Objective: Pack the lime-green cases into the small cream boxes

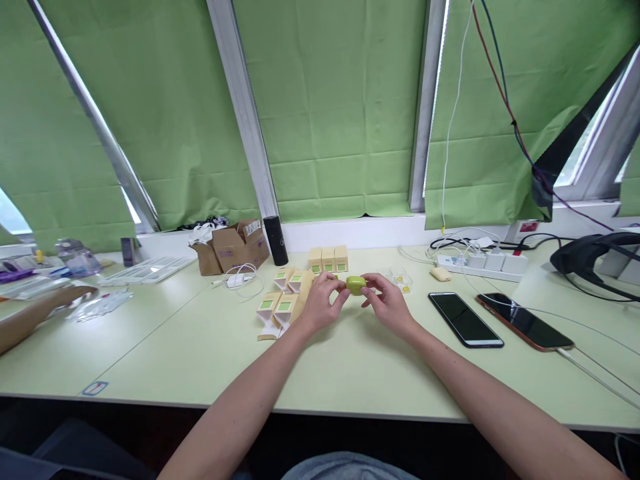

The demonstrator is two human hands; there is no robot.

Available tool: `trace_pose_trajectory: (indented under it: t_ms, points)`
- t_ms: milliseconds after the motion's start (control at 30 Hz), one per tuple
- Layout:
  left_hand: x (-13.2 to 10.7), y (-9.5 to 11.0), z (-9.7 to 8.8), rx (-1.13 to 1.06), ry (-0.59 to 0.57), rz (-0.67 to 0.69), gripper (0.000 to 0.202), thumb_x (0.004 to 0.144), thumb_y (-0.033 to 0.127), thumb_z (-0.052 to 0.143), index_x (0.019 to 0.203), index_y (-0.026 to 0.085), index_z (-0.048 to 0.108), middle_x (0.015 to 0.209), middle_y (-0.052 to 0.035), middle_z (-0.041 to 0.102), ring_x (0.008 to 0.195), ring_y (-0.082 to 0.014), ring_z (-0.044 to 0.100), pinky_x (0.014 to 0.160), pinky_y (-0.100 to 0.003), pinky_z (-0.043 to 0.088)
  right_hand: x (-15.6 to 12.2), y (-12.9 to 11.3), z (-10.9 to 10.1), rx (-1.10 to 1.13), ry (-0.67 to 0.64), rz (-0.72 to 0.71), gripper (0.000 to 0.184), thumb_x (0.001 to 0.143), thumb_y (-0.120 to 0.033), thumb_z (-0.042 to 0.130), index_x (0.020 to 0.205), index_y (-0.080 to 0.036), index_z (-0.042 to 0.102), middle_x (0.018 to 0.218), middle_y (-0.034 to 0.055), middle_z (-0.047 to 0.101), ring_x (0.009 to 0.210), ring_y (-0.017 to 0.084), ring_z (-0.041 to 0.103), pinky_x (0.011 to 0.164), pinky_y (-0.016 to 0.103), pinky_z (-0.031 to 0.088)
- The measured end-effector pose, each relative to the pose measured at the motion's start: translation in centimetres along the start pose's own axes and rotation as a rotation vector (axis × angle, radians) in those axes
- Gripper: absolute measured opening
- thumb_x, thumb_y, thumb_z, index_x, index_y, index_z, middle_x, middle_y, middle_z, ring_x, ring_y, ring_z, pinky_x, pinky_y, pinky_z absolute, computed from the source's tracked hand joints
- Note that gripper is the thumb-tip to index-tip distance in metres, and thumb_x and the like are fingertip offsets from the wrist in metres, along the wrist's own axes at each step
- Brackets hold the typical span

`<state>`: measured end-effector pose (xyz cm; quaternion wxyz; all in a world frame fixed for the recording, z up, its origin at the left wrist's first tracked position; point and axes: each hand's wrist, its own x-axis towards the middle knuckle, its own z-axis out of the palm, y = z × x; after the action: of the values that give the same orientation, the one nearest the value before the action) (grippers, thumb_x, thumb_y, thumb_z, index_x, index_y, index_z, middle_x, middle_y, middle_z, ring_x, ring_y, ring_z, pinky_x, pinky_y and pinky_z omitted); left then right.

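My left hand [323, 303] and my right hand [387, 301] meet over the pale green table [350, 363], both pinching a small rounded green object [356, 285] held between their fingertips just above the tabletop. Left of my left hand lie several small tan boxes with green labels [283, 303], some tipped on their sides. Three more tan boxes [329, 259] stand upright in a row just behind the green object. A small clear tray with yellow pieces [400, 280] sits close behind my right hand.
Two dark phones [465, 319] [523, 322] lie to the right, one on a cable. A white power strip [480, 263], a black headset [595, 257], a black cylinder [275, 240] and open cardboard boxes [233, 247] line the back. Another person's hand [65, 295] rests at far left.
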<state>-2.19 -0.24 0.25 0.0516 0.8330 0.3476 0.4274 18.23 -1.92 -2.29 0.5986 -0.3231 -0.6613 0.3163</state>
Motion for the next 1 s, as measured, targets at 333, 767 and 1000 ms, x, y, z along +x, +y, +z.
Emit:
trace_pose_trajectory:
  t_ms: [333,767,1000]
  points:
    - [0.03,0.18,-0.29,0.081,0.061,0.120,0.012,0.093,0.026,0.062,0.103,0.022,0.066,0.099,-0.0090,0.073,0.112,-0.0312,0.052,0.098,-0.051,0.048,0.69,0.57,-0.39,0.417,-0.057,0.298,0.049,0.077,-0.060,0.083,0.100,-0.020,0.069,0.098,0.0074,0.074,0.082,0.020,0.070,0.065,0.038,0.065]
    - [-0.08,0.03,0.10,0.041,0.040,0.203,0.046,0.089,0.018,0.068,0.134,0.024,0.060,0.124,-0.0107,0.071,0.128,-0.0334,0.050,0.106,-0.056,0.049,0.54,0.71,-0.18,0.447,-0.090,0.322,0.049,0.078,-0.060,0.084,0.101,-0.021,0.066,0.095,0.0061,0.075,0.077,0.021,0.075,0.067,0.040,0.065]
    - [-0.02,0.28,0.44,-0.011,0.108,0.133,0.038,0.089,0.025,0.073,0.126,0.023,0.066,0.118,-0.0108,0.073,0.126,-0.0336,0.053,0.106,-0.056,0.050,0.48,0.27,-0.28,0.393,-0.099,0.224,0.060,0.076,-0.048,0.087,0.125,-0.026,0.060,0.101,0.0046,0.075,0.090,0.023,0.074,0.070,0.038,0.065]
